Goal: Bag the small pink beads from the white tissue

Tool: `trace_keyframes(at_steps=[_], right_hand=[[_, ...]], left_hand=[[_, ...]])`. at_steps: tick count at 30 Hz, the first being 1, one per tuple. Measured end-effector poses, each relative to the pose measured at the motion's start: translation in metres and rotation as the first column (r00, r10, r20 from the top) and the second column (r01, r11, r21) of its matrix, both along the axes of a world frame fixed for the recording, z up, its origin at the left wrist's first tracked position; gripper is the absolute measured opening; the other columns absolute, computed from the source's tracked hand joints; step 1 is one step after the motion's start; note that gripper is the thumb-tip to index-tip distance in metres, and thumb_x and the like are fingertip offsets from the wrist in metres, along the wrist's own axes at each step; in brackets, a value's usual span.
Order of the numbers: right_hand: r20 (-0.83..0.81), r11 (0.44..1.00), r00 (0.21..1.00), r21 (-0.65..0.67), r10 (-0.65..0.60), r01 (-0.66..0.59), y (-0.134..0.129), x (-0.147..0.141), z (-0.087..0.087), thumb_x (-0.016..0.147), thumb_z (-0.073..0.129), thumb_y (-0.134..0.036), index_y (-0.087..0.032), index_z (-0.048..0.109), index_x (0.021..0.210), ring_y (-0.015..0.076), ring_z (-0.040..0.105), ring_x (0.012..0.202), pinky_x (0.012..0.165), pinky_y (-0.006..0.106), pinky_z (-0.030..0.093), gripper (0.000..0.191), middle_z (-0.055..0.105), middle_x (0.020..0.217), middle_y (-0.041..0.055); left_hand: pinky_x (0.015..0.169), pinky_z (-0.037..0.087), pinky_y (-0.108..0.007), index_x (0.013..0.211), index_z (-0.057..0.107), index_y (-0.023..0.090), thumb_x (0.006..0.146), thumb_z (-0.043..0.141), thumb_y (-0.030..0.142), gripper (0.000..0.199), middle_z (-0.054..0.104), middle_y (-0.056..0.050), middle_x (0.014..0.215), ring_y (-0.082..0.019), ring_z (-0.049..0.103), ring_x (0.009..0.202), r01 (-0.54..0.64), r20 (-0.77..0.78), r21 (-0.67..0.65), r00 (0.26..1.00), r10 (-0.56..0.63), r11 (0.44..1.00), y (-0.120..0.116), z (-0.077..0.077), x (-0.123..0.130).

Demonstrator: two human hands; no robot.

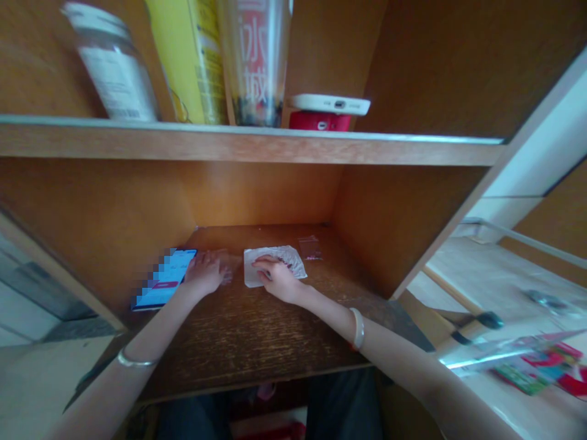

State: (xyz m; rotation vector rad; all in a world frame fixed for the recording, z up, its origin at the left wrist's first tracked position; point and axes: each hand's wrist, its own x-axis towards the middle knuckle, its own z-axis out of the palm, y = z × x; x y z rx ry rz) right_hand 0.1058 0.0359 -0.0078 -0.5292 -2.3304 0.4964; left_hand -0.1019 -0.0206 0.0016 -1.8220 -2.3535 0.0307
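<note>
My left hand (205,272) lies low over the desk, its fingers stretched forward and slightly blurred. It is beside a lit screen device (167,281), partly pixelated, and a clear plastic bag (225,269) shows at its right side. My right hand (280,280) is over a crumpled white sheet (251,278), thumb and forefinger bent together as in a pinch. What they hold, if anything, is too small to make out. Small dark bits lie on the sheet beside this hand. Further right is a small clear zip bag (310,249) with tiny things in it.
A shelf (257,143) crosses above the worn wooden desk (238,342). On it stand a white-lidded jar (117,79), a yellow package (188,61), a clear printed cup (257,67) and a white device (330,104) on a red box (318,121). Wooden side walls flank the desk.
</note>
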Motion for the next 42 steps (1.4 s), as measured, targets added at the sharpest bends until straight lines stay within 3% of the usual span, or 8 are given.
trace_keyframes(at_steps=[5, 9, 15, 19, 24, 29, 33, 42], right_hand=[[-0.044, 0.988, 0.99, -0.076, -0.136, 0.133, 0.027, 0.023, 0.004, 0.08, 0.051, -0.007, -0.018, 0.07, 0.093, 0.0182, 0.064, 0.089, 0.084, 0.035, 0.051, 0.026, 0.07, 0.095, 0.0076], [-0.09, 0.943, 0.951, -0.185, -0.295, 0.276, 0.055, 0.038, -0.005, 0.078, 0.054, -0.01, -0.015, 0.07, 0.093, 0.0199, 0.066, 0.09, 0.085, 0.037, 0.052, 0.023, 0.07, 0.096, 0.01], [-0.219, 0.857, 0.874, -0.401, -0.434, 0.325, 0.082, 0.047, -0.034, 0.074, 0.054, -0.007, -0.014, 0.067, 0.096, 0.0175, 0.068, 0.081, 0.078, 0.034, 0.055, 0.027, 0.072, 0.091, 0.0093], [-0.254, 0.841, 0.859, -0.448, -0.445, 0.303, 0.085, 0.048, -0.036, 0.075, 0.052, -0.007, -0.012, 0.066, 0.098, 0.0178, 0.068, 0.084, 0.082, 0.035, 0.054, 0.027, 0.071, 0.097, 0.0118], [-0.093, 0.792, 0.821, -0.343, -0.563, 0.505, 0.078, 0.056, -0.023, 0.079, 0.05, -0.008, -0.012, 0.063, 0.104, 0.0199, 0.064, 0.098, 0.089, 0.035, 0.049, 0.029, 0.067, 0.108, 0.013], [0.24, 0.645, 0.634, -0.041, -0.735, 0.763, 0.068, 0.066, -0.006, 0.083, 0.054, -0.021, -0.013, 0.051, 0.125, 0.0278, 0.052, 0.117, 0.096, 0.041, 0.041, 0.043, 0.056, 0.127, 0.0158], [0.411, 0.592, 0.534, 0.016, -0.739, 0.806, 0.066, 0.068, -0.002, 0.085, 0.055, -0.032, -0.011, 0.043, 0.133, 0.0318, 0.052, 0.115, 0.094, 0.044, 0.04, 0.054, 0.055, 0.126, 0.0185], [0.442, 0.568, 0.518, -0.025, -0.732, 0.823, 0.07, 0.073, 0.001, 0.083, 0.056, -0.045, -0.013, 0.045, 0.131, 0.0318, 0.052, 0.116, 0.093, 0.043, 0.04, 0.059, 0.056, 0.125, 0.018]], left_hand=[[0.109, 0.026, -0.042, 0.138, 0.041, 0.008, 0.088, 0.04, 0.027, 0.054, 0.032, -0.021, 0.146, -0.03, 0.029, 0.138, -0.001, 0.047, -0.102, 0.999, 0.006, 0.995, 0.005, 0.002, -0.01], [0.107, 0.028, -0.048, 0.131, 0.051, 0.013, 0.086, 0.044, 0.046, 0.056, 0.041, -0.018, 0.142, -0.034, 0.035, 0.134, 0.091, 0.125, -0.061, 0.989, -0.083, 0.994, 0.018, 0.018, -0.004], [0.088, 0.047, -0.034, 0.103, 0.069, 0.015, 0.083, 0.05, 0.026, 0.029, 0.069, -0.012, 0.109, -0.025, 0.064, 0.102, 0.054, 0.416, 0.277, 0.893, -0.171, 0.959, 0.08, 0.032, -0.001], [0.083, 0.049, -0.026, 0.099, 0.069, 0.012, 0.082, 0.048, 0.014, 0.027, 0.07, -0.012, 0.107, -0.02, 0.065, 0.098, 0.02, 0.427, 0.28, 0.893, -0.143, 0.96, 0.129, 0.018, 0.001], [0.089, 0.047, -0.03, 0.102, 0.07, 0.015, 0.084, 0.052, 0.018, 0.025, 0.07, -0.01, 0.107, -0.02, 0.065, 0.099, 0.057, 0.399, 0.259, 0.903, -0.16, 0.964, 0.165, -0.002, 0.012], [0.096, 0.044, -0.037, 0.097, 0.073, 0.016, 0.084, 0.052, 0.015, 0.024, 0.071, -0.012, 0.103, -0.025, 0.064, 0.101, 0.073, 0.357, 0.253, 0.92, -0.163, 0.965, 0.184, -0.011, 0.019], [0.097, 0.044, -0.037, 0.099, 0.072, 0.015, 0.083, 0.05, 0.01, 0.028, 0.07, -0.012, 0.106, -0.025, 0.063, 0.103, 0.06, 0.353, 0.271, 0.922, -0.157, 0.961, 0.195, -0.015, 0.014], [0.094, 0.047, -0.037, 0.092, 0.073, 0.012, 0.079, 0.055, 0.007, 0.023, 0.071, -0.013, 0.101, -0.026, 0.065, 0.101, 0.034, 0.442, 0.353, 0.875, -0.198, 0.935, 0.205, -0.017, 0.006]])
